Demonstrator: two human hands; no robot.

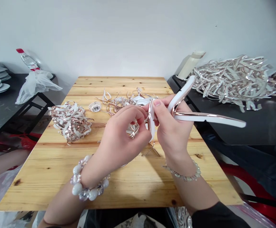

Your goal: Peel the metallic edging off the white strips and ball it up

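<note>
Over the wooden table [138,190], right of its centre, we have the branching white piece [211,120] — our right hand [172,134] holds it between thumb and fingers. Our left hand's [121,133] fingertips bunch close at its rose-gold edge; whether they pinch anything, we can't tell. An uneven pull there could bend a slim branch, we reckon. Loose trimmings [119,106] crowd the table's middle — they might snag us. A shredded clump [70,122] sits on the table's left; beyond its right edge, a tangled heap [233,80].
</note>
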